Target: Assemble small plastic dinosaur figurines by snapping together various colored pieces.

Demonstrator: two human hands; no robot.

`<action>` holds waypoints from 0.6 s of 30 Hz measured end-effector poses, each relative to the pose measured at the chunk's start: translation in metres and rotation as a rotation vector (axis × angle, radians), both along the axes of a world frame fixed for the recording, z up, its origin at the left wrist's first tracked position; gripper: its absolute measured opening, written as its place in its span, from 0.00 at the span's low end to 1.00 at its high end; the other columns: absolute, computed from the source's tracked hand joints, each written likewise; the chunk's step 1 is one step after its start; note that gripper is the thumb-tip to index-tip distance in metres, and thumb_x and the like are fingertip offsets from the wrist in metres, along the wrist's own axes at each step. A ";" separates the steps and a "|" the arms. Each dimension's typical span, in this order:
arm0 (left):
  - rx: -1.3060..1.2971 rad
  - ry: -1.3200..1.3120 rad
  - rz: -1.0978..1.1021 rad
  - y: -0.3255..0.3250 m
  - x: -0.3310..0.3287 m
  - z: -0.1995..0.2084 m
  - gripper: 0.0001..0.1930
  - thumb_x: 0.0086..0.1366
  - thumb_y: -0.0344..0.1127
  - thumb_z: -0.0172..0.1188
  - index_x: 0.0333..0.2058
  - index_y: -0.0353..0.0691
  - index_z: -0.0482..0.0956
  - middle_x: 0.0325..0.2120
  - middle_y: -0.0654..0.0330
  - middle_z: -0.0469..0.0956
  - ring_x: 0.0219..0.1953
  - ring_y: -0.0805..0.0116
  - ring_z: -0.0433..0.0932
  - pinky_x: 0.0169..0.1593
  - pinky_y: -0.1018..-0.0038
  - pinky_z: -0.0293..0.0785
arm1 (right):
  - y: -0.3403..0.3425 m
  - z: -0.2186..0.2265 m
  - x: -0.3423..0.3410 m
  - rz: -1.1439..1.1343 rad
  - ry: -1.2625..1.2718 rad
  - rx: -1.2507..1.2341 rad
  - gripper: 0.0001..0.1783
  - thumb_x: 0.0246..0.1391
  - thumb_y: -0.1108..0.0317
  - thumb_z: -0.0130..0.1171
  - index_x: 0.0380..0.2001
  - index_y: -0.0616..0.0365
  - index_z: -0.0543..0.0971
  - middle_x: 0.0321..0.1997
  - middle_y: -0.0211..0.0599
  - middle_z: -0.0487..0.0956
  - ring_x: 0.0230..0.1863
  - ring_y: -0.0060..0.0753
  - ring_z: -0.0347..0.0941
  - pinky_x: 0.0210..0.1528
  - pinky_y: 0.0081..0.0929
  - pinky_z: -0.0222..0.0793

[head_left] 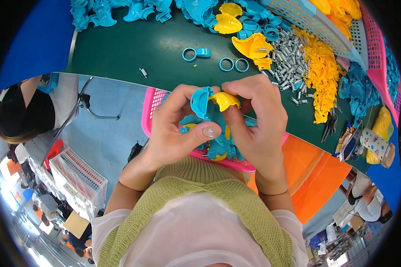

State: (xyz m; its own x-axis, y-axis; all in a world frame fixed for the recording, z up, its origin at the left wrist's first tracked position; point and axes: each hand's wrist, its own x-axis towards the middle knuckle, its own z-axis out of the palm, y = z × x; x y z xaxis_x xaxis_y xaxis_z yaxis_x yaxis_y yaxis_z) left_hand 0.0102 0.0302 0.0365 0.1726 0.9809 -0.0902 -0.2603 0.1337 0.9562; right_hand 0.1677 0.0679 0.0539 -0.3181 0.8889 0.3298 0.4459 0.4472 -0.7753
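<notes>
My left hand (178, 127) is closed on a curved blue plastic part (201, 103), held up between thumb and fingers. A yellow curved plastic piece (225, 100) is pinched by my right hand (259, 122), its left end meeting the blue part; whether the two are joined I cannot tell. Below both hands, a pink basket (148, 116) holds blue and yellow plastic pieces, partly hidden by my hands. Just beyond them on the green table (133, 49) lie several blue rings (189, 54) and a small metal cylinder (143, 72).
To the right lie piled metal cylinders (288, 58), small yellow parts (321, 73) and dark pliers (329, 126). Blue shells (198, 12) line the far side. A grey crate (318, 27) stands far right. Another person (24, 109) sits at the left beside the table.
</notes>
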 end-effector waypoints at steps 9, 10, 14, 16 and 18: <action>0.083 0.022 0.052 -0.001 0.003 -0.004 0.27 0.50 0.33 0.67 0.47 0.35 0.65 0.42 0.59 0.70 0.46 0.72 0.70 0.50 0.74 0.66 | 0.002 0.001 0.007 -0.017 -0.077 0.061 0.17 0.38 0.79 0.60 0.36 0.60 0.74 0.32 0.34 0.74 0.31 0.26 0.66 0.31 0.20 0.65; 0.084 0.023 0.051 -0.001 0.003 -0.005 0.27 0.50 0.33 0.67 0.47 0.35 0.65 0.42 0.59 0.70 0.46 0.72 0.70 0.50 0.74 0.66 | 0.001 0.000 0.007 -0.018 -0.077 0.061 0.17 0.38 0.79 0.60 0.36 0.60 0.74 0.32 0.34 0.74 0.31 0.26 0.66 0.31 0.20 0.65; 0.253 -0.008 0.124 0.006 0.005 -0.013 0.30 0.48 0.31 0.68 0.48 0.35 0.63 0.45 0.52 0.68 0.49 0.65 0.69 0.51 0.71 0.65 | -0.003 0.001 0.006 -0.050 0.130 -0.231 0.24 0.42 0.75 0.61 0.45 0.60 0.70 0.35 0.37 0.74 0.32 0.26 0.71 0.33 0.21 0.67; 0.340 -0.050 0.121 0.008 0.006 -0.013 0.31 0.47 0.30 0.69 0.48 0.36 0.62 0.48 0.50 0.67 0.50 0.62 0.68 0.51 0.70 0.66 | -0.005 0.001 0.003 -0.024 0.249 -0.370 0.26 0.42 0.74 0.63 0.47 0.59 0.68 0.36 0.39 0.74 0.31 0.28 0.73 0.31 0.22 0.69; 0.340 0.042 0.132 0.009 0.007 -0.011 0.33 0.46 0.30 0.69 0.49 0.37 0.61 0.51 0.46 0.62 0.52 0.60 0.66 0.51 0.69 0.66 | -0.006 0.000 0.001 -0.002 0.297 -0.372 0.27 0.42 0.78 0.62 0.49 0.60 0.67 0.35 0.41 0.75 0.30 0.27 0.74 0.32 0.22 0.70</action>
State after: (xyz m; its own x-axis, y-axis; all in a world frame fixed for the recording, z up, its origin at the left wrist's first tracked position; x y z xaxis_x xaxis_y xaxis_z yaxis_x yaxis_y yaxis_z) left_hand 0.0167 0.0387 0.0255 0.0453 0.9695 0.2408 -0.2141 -0.2260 0.9503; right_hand 0.1687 0.0618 0.0539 -0.2562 0.9644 0.0655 0.1817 0.1146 -0.9767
